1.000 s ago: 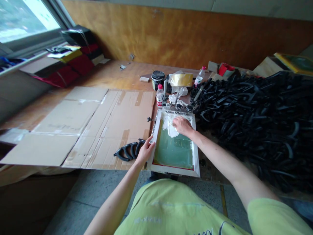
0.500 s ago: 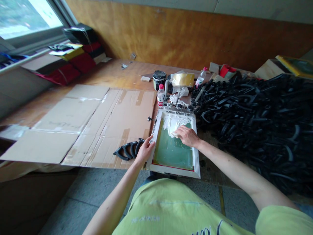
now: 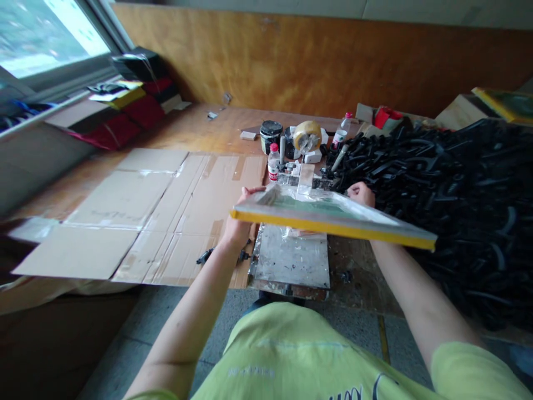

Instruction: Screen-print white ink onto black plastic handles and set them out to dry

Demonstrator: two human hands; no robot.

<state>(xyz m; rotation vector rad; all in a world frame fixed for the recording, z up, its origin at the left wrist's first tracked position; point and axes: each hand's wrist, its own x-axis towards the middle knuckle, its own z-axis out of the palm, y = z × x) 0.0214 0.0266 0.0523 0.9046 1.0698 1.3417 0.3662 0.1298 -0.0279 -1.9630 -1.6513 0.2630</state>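
Observation:
A screen-printing frame [image 3: 333, 224] with green mesh and a yellow front edge is tilted up, its front raised. My left hand [image 3: 241, 214] is closed around its left side, thumb over the top. My right hand [image 3: 361, 194] shows past the frame's right rail, beside the heap of black parts [image 3: 416, 166]; its forearm passes below the frame. Its fingers are curled, and what they hold, if anything, I cannot make out. Under the frame lies a grey metal plate [image 3: 291, 261]. A flat pale blade-like piece [image 3: 306, 176] stands at the mesh's back end.
Flattened cardboard [image 3: 166, 211] covers the table's left, with a few black parts [image 3: 204, 255] by my left forearm. At the back are a bottle with a red cap [image 3: 273, 161], a dark tub [image 3: 271, 136], a tape roll [image 3: 307, 136] and another bottle [image 3: 342, 130].
The frame has swung up from lying flat, baring the plate. My right hand has left the white paste on the mesh and moved right. My left hand has risen with the frame.

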